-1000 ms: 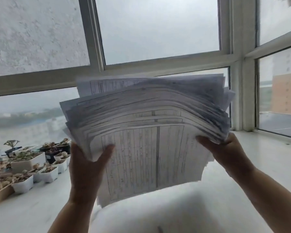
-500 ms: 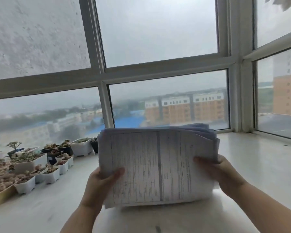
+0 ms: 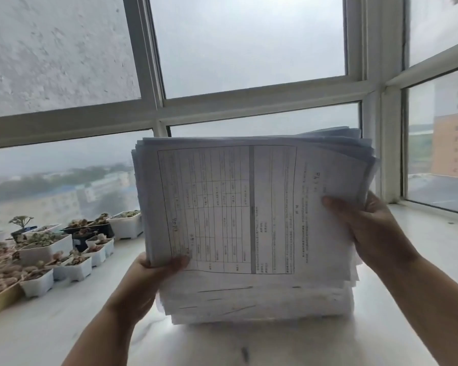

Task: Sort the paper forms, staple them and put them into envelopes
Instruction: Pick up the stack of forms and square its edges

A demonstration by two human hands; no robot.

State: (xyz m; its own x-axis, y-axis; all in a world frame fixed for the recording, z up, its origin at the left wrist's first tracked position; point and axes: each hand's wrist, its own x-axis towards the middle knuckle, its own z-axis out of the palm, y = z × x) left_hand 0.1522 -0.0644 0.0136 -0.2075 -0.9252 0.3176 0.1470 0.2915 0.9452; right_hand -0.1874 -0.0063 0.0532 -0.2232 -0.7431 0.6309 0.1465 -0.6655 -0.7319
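Window-side bench (image 3: 421, 260), succulent pots (image 3: 72, 249) left. Your left hand (image 3: 148, 276) and right hand (image 3: 368, 228) each grip forms stack (image 3: 249, 220), upright, bottom edge on bench. Squaring step; next, probably lay flat, sort.

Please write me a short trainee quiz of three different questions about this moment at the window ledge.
1. True or false: both hands, left and right, grip the stack of forms.
2. The small plant pots stand: A) left of the stack; B) right of it; C) on top of it.
3. Fill in: the stack's bottom edge meets the white ____.

Key: 1 true; 2 A; 3 ledge.
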